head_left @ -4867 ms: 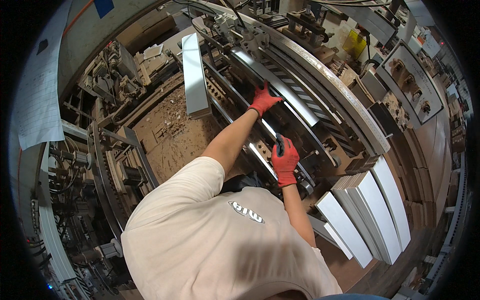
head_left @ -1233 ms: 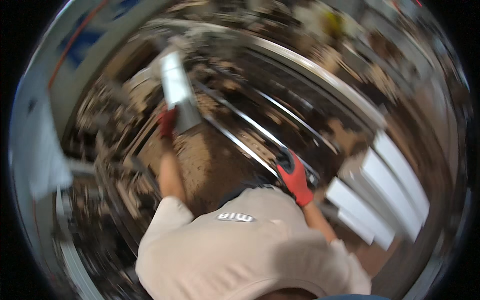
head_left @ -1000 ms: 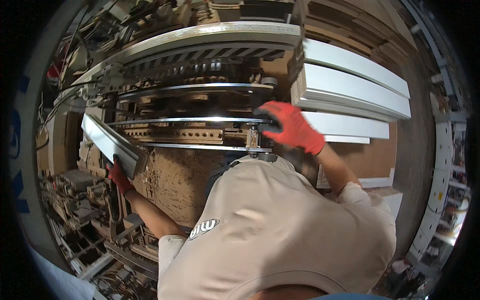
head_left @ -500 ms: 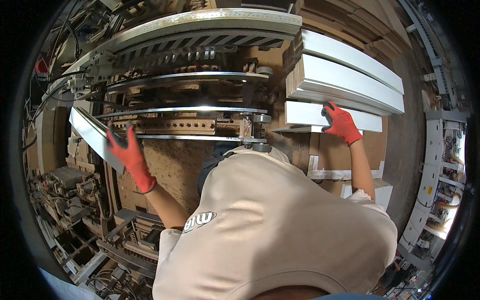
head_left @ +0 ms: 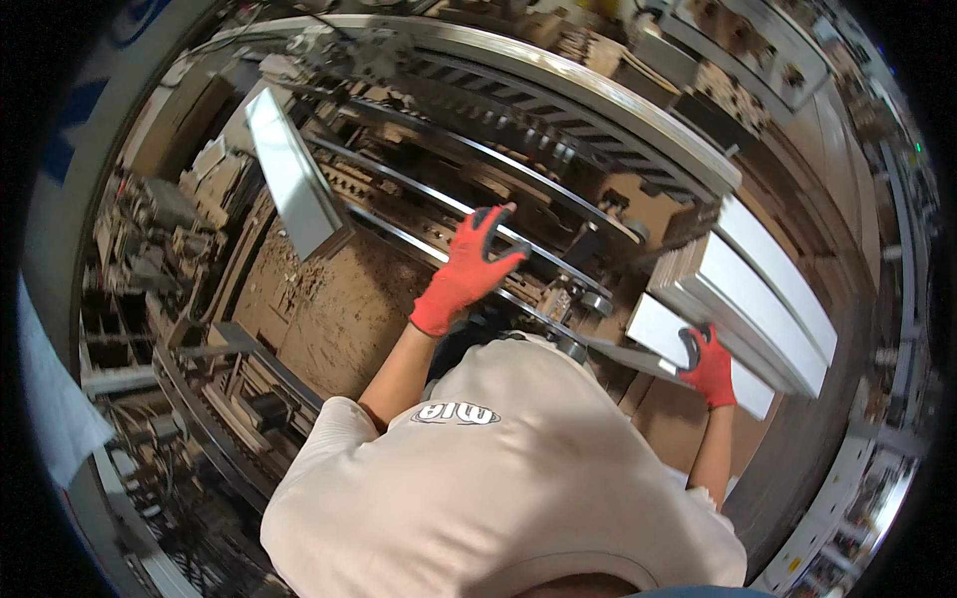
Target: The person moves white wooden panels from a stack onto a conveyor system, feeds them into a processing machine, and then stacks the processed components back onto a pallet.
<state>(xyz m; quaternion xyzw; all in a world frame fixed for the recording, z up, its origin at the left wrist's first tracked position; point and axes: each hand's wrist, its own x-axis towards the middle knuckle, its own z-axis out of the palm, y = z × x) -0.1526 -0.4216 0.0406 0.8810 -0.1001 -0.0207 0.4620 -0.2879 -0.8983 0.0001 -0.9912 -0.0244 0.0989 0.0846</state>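
Observation:
My left hand, in a red glove with dark fingertips, is raised over the machine's metal rails, fingers spread and nothing in them. On the right, my right hand, gloved alike, has its fingers bent round the near edge of a white board. Its palm side and the board's underside are hidden. Just below that edge shows a narrow grey panel, tilted. Beyond lies a stack of long white boards. At the far left, several white boards stand together at a slant, apart from my left hand.
A long machine beam with a striped side crosses behind the rails. Rollers sit at the rails' right end. Wood dust covers a brown surface on the left, beside machine frames. Brown sheets lie at the right.
My left hand has left the slanted boards and moved right, over the rails. My right hand remains at the white board, its fingers more bent. The whole view has turned.

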